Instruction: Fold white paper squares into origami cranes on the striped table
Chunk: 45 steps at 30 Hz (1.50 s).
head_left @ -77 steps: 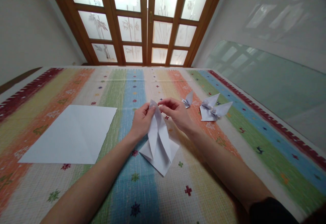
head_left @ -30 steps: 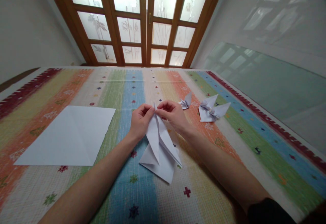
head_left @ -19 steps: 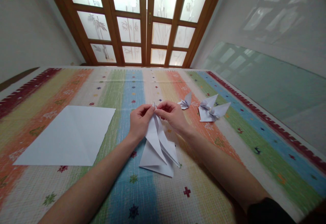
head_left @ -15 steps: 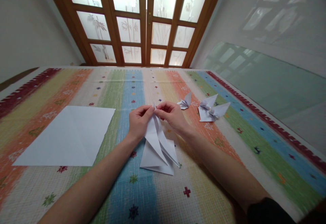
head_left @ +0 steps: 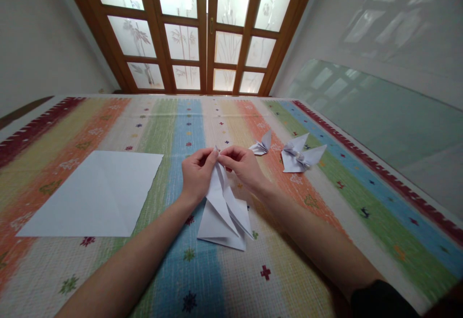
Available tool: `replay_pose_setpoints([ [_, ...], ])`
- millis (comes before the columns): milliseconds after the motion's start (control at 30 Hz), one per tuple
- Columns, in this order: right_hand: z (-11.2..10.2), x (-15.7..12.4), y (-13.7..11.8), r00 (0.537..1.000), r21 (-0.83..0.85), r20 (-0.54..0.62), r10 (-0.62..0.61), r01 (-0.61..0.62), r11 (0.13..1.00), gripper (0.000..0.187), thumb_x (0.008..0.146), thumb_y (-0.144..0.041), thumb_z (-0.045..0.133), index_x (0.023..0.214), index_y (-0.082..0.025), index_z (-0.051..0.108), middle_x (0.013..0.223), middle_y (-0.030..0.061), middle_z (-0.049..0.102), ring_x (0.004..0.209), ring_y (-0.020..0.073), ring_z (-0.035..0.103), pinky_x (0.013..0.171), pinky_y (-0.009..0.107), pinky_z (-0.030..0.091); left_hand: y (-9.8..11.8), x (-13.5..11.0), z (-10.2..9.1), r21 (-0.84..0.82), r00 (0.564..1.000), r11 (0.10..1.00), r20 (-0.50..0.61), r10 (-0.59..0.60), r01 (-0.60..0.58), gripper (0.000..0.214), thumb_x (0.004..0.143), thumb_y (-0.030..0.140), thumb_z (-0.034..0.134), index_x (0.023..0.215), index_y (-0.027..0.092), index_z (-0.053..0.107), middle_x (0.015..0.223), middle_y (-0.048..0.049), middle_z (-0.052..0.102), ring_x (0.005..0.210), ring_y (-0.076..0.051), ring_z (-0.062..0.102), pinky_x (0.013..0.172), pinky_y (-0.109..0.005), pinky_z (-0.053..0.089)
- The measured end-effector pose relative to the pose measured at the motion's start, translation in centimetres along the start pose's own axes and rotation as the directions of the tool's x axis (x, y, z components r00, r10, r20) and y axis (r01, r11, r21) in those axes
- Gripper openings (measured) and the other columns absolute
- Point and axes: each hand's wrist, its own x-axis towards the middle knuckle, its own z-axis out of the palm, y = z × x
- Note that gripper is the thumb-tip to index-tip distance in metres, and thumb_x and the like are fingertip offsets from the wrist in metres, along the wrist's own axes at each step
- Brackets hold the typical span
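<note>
A half-folded white paper model (head_left: 222,212) lies in front of me on the striped cloth (head_left: 188,279), its narrow tip raised. My left hand (head_left: 195,173) pinches that tip from the left, fingers closed on the paper. My right hand (head_left: 242,166) pinches the same tip from the right, thumb and forefinger pressed together. The wide lower part of the paper rests on the cloth between my forearms.
A flat white paper sheet (head_left: 94,195) with crease lines lies to the left. A small folded paper piece (head_left: 262,145) and a larger folded paper crane (head_left: 300,156) sit to the right. Wooden glass-panelled doors (head_left: 202,29) stand behind the table.
The paper's lower flap has swung up and to the right, so its bottom point no longer hangs down. Both hands stay pinched at the tip, shifted slightly left.
</note>
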Motion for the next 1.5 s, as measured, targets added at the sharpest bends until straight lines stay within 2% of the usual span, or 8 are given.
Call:
replay_pose_setpoints([
  [233, 0.23, -0.13, -0.13, 1.000, -0.005, 0.011, 0.016, -0.016, 1.000, 0.035, 0.064, -0.050, 0.080, 0.066, -0.020, 0.063, 0.059, -0.0042, 0.056, 0.054, 0.0090, 0.047, 0.055, 0.025, 0.040, 0.39, -0.07, -0.21, 0.101, 0.998, 0.993, 0.017, 0.061, -0.063, 0.018, 0.083, 0.032, 0.062, 0.073, 0.020, 0.072, 0.067, -0.0001, 0.070, 0.062, -0.015, 0.060, 0.061, -0.026, 0.047],
  [433, 0.30, -0.22, -0.16, 1.000, 0.029, 0.006, 0.014, -0.014, 0.999, 0.032, 0.062, -0.047, 0.080, 0.065, -0.020, 0.063, 0.060, -0.0040, 0.057, 0.053, 0.0083, 0.046, 0.054, 0.024, 0.040, 0.40, -0.03, -0.34, 0.030, 0.997, 0.999, 0.064, 0.036, -0.038, 0.028, 0.087, 0.037, 0.055, 0.070, 0.019, 0.068, 0.070, -0.0022, 0.069, 0.068, -0.017, 0.062, 0.067, -0.028, 0.048],
  [633, 0.46, -0.29, -0.19, 0.999, 0.014, -0.037, 0.003, -0.002, 1.000, 0.032, 0.063, -0.048, 0.078, 0.065, -0.020, 0.062, 0.059, -0.0039, 0.058, 0.053, 0.0089, 0.047, 0.054, 0.024, 0.041, -0.04, 0.03, 0.05, -0.057, 0.999, 0.998, -0.039, 0.003, -0.005, 0.024, 0.082, 0.043, 0.063, 0.073, 0.021, 0.057, 0.066, 0.0021, 0.058, 0.061, -0.012, 0.053, 0.059, -0.024, 0.044],
  [733, 0.47, -0.30, -0.24, 0.998, 0.009, -0.057, -0.008, 0.009, 1.000, 0.031, 0.065, -0.047, 0.077, 0.065, -0.020, 0.061, 0.059, -0.0040, 0.057, 0.053, 0.0089, 0.046, 0.053, 0.024, 0.041, -0.09, -0.05, 0.18, -0.107, 1.000, 0.994, -0.025, -0.007, 0.005, 0.028, 0.080, 0.044, 0.066, 0.072, 0.021, 0.052, 0.065, 0.0036, 0.053, 0.058, -0.011, 0.049, 0.057, -0.023, 0.041],
  [933, 0.40, -0.23, -0.42, 0.998, 0.047, -0.058, -0.006, 0.009, 0.999, 0.027, 0.066, -0.044, 0.075, 0.070, -0.020, 0.063, 0.061, -0.0042, 0.055, 0.055, 0.0089, 0.046, 0.053, 0.024, 0.040, -0.06, -0.26, 0.09, -0.132, 0.999, 0.991, 0.050, -0.020, 0.027, 0.025, 0.079, 0.041, 0.069, 0.073, 0.020, 0.057, 0.067, 0.0021, 0.055, 0.062, -0.012, 0.050, 0.060, -0.024, 0.042],
  [1167, 0.59, -0.28, -0.45, 0.997, 0.053, -0.076, -0.035, 0.039, 0.998, 0.025, 0.066, -0.043, 0.075, 0.069, -0.020, 0.064, 0.061, -0.0034, 0.058, 0.054, 0.0093, 0.048, 0.053, 0.025, 0.042, -0.15, -0.34, 0.09, -0.093, 1.000, 0.996, 0.028, -0.014, 0.017, 0.025, 0.080, 0.040, 0.068, 0.071, 0.020, 0.057, 0.066, 0.0017, 0.056, 0.061, -0.012, 0.050, 0.061, -0.025, 0.043],
  [1367, 0.59, -0.34, -0.12, 0.997, 0.049, -0.063, -0.052, 0.055, 0.997, 0.028, 0.064, -0.043, 0.079, 0.075, -0.021, 0.067, 0.065, -0.0022, 0.061, 0.058, 0.0110, 0.054, 0.057, 0.026, 0.045, -0.17, -0.34, 0.14, -0.105, 1.000, 0.994, 0.009, -0.014, 0.015, 0.024, 0.080, 0.039, 0.068, 0.071, 0.019, 0.057, 0.065, 0.0022, 0.056, 0.060, -0.011, 0.050, 0.059, -0.024, 0.043],
  [1500, 0.67, -0.31, -0.17, 0.994, 0.016, -0.094, -0.053, 0.055, 0.998, 0.028, 0.064, -0.043, 0.080, 0.072, -0.020, 0.066, 0.062, -0.0026, 0.061, 0.056, 0.0101, 0.052, 0.056, 0.026, 0.045, -0.12, -0.33, 0.19, -0.119, 1.000, 0.993, 0.019, -0.011, 0.014, 0.024, 0.079, 0.038, 0.068, 0.070, 0.019, 0.057, 0.065, 0.0024, 0.057, 0.059, -0.011, 0.051, 0.058, -0.023, 0.042],
])
